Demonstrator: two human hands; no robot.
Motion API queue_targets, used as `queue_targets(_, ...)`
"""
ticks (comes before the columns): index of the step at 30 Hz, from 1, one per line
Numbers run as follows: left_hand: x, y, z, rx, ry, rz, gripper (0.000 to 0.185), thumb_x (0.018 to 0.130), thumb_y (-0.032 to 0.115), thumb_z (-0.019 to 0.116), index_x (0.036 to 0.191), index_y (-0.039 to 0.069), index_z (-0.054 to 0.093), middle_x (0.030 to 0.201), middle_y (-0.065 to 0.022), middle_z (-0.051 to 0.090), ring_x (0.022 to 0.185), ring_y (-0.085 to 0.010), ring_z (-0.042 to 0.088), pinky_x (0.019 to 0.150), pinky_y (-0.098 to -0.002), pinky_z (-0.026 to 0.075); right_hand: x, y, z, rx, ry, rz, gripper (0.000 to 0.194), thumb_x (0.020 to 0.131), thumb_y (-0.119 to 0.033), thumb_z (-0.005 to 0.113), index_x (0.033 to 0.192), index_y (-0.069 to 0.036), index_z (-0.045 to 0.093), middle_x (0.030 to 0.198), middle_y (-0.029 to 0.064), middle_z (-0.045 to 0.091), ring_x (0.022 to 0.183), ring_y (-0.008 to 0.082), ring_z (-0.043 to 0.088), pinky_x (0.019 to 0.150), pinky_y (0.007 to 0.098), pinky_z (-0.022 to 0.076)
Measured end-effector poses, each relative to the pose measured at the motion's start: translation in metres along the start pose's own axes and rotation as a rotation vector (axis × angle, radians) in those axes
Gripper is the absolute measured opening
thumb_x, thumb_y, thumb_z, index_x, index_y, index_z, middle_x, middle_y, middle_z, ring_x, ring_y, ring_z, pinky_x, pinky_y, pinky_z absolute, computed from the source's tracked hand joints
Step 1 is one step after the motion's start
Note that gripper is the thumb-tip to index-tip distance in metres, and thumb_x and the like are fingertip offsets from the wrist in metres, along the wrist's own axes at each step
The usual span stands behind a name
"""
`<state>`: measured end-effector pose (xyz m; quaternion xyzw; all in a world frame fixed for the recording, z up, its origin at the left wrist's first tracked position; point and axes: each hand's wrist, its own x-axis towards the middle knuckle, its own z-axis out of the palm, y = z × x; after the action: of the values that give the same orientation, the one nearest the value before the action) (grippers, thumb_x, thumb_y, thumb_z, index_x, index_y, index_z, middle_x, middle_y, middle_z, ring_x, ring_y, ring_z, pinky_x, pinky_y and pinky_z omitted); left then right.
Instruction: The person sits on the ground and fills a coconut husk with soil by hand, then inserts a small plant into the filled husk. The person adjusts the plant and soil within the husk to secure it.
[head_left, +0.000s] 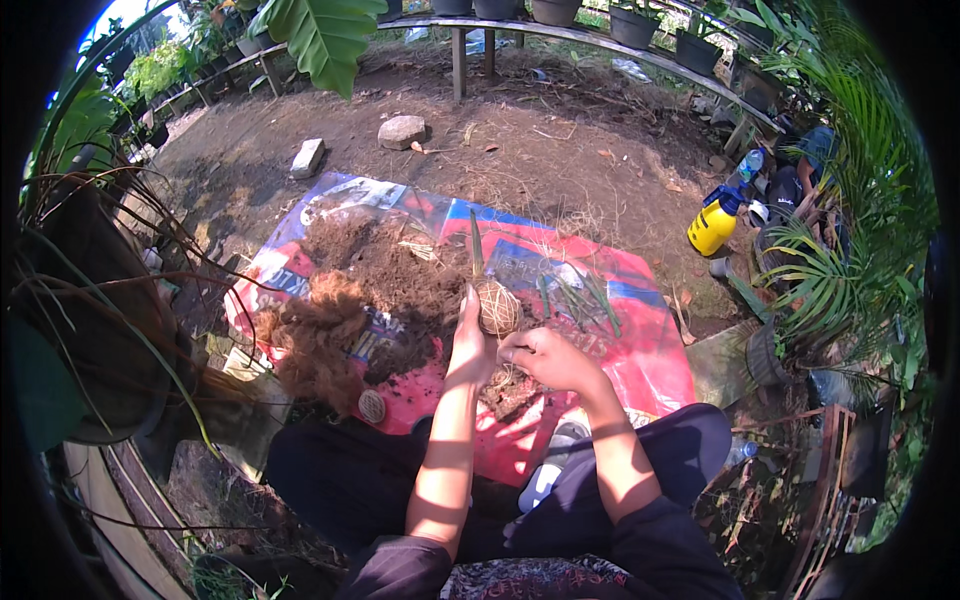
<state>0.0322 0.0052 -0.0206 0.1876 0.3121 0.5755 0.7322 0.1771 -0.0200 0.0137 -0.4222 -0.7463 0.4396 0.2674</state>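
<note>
My left hand (470, 341) cradles a root ball wrapped in straw-coloured twine (500, 309) from its left side. A single stiff, pointed green leaf (476, 247) rises from the top of this ball. Close by its lower right, my right hand (553, 358) has its fingertips pinched together on the twine, and a loose strand hangs beneath them. A small ball of twine (371, 406) lies at the near left edge of a printed red and blue plastic sheet (652, 360). Brown coconut fibre (330, 360) is heaped left of my hands.
Dark loose soil (375, 259) covers the sheet's far left, and several cut green leaves (581, 300) lie right. A yellow spray bottle (709, 227) stands beyond, near another person (814, 161). Two stones (402, 132) rest on the ground. Potted plants line a wooden bench (592, 31).
</note>
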Motion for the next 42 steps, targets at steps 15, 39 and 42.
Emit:
queue_targets(15, -0.019, 0.023, 0.016, 0.183, 0.195, 0.038, 0.045, 0.091, 0.034, 0.06, 0.122, 0.003, 0.052, 0.108, -0.0029, 0.06, 0.096, -0.0141, 0.056, 0.085, -0.0299, 0.043, -0.001, 0.013, -0.016, 0.56, -0.363, 0.287, 0.022, 0.094, -0.024, 0.055, 0.097, -0.004, 0.064, 0.065, -0.0079, 0.043, 0.057, 0.0015, 0.033, 0.05, 0.0195, 0.0276)
queue_targets(39, -0.023, 0.019, 0.005, -0.078, -0.148, -0.353, 0.064, 0.085, 0.011, 0.064, 0.141, 0.005, 0.033, 0.124, -0.0149, 0.052, 0.1, -0.0144, 0.055, 0.088, -0.0298, 0.044, 0.016, 0.018, -0.004, 0.472, 0.451, 0.064, 0.019, 0.093, -0.019, 0.055, 0.095, -0.002, 0.064, 0.072, -0.0054, 0.053, 0.061, 0.001, 0.04, 0.056, 0.018, 0.0335)
queue_targets(42, -0.021, 0.021, 0.005, 0.263, -0.247, -0.208, 0.068, 0.083, -0.002, 0.055, 0.144, 0.006, 0.027, 0.135, -0.019, 0.044, 0.115, -0.0204, 0.05, 0.097, -0.032, 0.04, 0.012, 0.011, -0.005, 0.44, 0.404, 0.082, 0.019, 0.092, -0.017, 0.055, 0.094, -0.001, 0.064, 0.078, -0.0031, 0.06, 0.067, 0.0024, 0.047, 0.061, 0.02, 0.039)
